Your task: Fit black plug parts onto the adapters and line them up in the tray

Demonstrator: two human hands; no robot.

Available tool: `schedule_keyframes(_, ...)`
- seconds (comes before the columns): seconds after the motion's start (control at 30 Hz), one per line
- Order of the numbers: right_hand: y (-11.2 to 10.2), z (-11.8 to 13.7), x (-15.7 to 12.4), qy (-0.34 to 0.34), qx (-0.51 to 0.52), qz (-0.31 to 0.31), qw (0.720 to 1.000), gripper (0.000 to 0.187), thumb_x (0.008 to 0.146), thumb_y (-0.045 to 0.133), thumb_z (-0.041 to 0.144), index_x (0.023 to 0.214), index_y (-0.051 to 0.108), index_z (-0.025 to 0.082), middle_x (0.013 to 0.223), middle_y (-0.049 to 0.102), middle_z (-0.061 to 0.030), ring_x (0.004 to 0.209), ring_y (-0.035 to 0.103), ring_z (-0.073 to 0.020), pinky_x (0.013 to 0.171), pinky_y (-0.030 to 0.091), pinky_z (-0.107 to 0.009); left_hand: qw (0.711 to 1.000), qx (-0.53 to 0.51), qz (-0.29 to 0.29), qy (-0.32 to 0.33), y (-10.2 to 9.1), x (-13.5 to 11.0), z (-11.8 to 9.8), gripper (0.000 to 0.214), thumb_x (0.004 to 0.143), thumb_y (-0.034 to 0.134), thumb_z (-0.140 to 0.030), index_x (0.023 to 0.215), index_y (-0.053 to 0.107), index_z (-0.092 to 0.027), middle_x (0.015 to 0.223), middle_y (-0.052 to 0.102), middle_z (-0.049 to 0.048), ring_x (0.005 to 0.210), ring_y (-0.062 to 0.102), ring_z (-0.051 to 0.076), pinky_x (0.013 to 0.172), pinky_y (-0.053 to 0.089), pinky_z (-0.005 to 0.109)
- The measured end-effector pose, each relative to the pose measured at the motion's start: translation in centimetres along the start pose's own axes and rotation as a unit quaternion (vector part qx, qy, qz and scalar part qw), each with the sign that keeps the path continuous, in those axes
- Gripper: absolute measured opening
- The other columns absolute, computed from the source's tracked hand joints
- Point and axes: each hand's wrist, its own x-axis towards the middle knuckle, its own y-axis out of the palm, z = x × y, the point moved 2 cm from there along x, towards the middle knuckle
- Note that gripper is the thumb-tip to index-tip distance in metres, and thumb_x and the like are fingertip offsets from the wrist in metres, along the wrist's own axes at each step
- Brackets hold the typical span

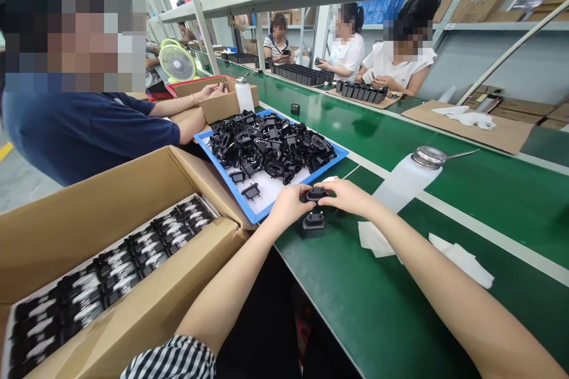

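Note:
My left hand and my right hand meet over the green belt, both pinched on one small black plug adapter. A second black adapter sits on the belt just below them. Right behind my hands lies a blue tray with a white liner, heaped with several loose black adapters. A white cloth lies under my right wrist.
An open cardboard box of packed adapters stands at my left. A white dispenser bottle and more cloths lie to the right. A person in a dark blue shirt sits at left; other workers sit across the belt.

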Motion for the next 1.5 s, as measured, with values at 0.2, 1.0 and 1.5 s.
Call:
schedule_keyframes(0.2,-0.4,0.0,0.6,-0.017,0.005,-0.011,1.0,0.025,0.069,0.053,0.013,0.093,0.057,0.022,0.082,0.059,0.0007,0.076,0.052,-0.0166,0.063,0.038,-0.023,0.999,0.038,0.003,0.03,0.2,-0.1,0.3,0.036,0.058,0.056,-0.017,0.094,0.055,-0.019,0.081,0.061,0.0044,0.078,0.055,0.022,0.07,0.042,0.031)
schedule_keyframes(1.0,-0.6,0.8,0.5,0.013,-0.073,0.037,0.997,0.017,0.067,0.058,0.018,0.083,0.052,0.016,0.078,0.058,-0.0022,0.075,0.053,-0.0175,0.057,0.039,-0.023,0.927,0.354,0.081,0.099,-0.6,-0.6,-2.1,0.029,0.068,0.05,-0.031,0.093,0.052,-0.017,0.079,0.059,0.0039,0.071,0.055,0.018,0.062,0.042,0.025)
schedule_keyframes(1.5,-1.1,0.8,1.5,0.131,-0.021,0.125,0.983,0.028,0.069,0.056,0.024,0.095,0.054,0.015,0.067,0.057,-0.0012,0.039,0.048,-0.0102,0.041,0.037,-0.021,0.877,0.423,0.227,0.017,-1.1,3.4,-4.9,0.032,0.052,0.065,-0.032,0.076,0.063,-0.011,0.069,0.06,0.0078,0.069,0.056,0.022,0.059,0.042,0.025)
